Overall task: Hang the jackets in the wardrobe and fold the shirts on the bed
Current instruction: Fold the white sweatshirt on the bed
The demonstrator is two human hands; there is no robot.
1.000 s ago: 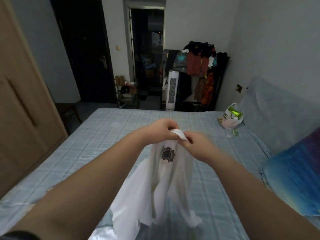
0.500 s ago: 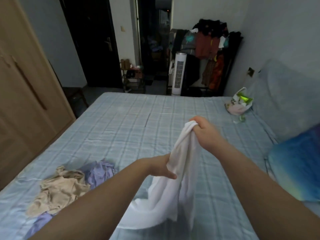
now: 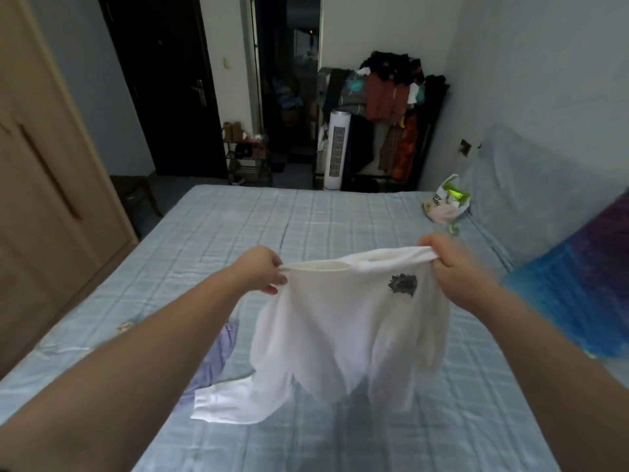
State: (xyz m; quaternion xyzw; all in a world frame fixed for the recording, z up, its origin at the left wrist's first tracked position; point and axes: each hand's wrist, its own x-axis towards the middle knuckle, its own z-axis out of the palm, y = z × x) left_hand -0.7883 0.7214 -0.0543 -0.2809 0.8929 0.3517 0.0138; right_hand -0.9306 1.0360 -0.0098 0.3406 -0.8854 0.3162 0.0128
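Both hands pinch the white shirt (image 3: 340, 332) at its shoulders, the left hand (image 3: 262, 270) at one end of the collar line and the right hand (image 3: 454, 264) at the other. Fingers are curled on the cloth and the garment hangs spread between them. Bed (image 3: 238, 229): checked blue sheet, directly beneath the shirt; one sleeve appears to trail onto it. Wardrobe (image 3: 51, 172): at the left, door closed. Blue pillow (image 3: 578, 284): at the right edge. Purple garment (image 3: 221, 349): crumpled on the sheet just behind the left forearm, not yet folded. Plastic bag (image 3: 446, 202): far right corner of the bed, well apart from the work. Change noted: half a second earlier the shirt was bunched in the right hand with the left hand lower on the fabric; it is now opened out, collar up and dark print showing. Assessment: the shirt is oriented and ready to be laid flat; folding itself has not begun.
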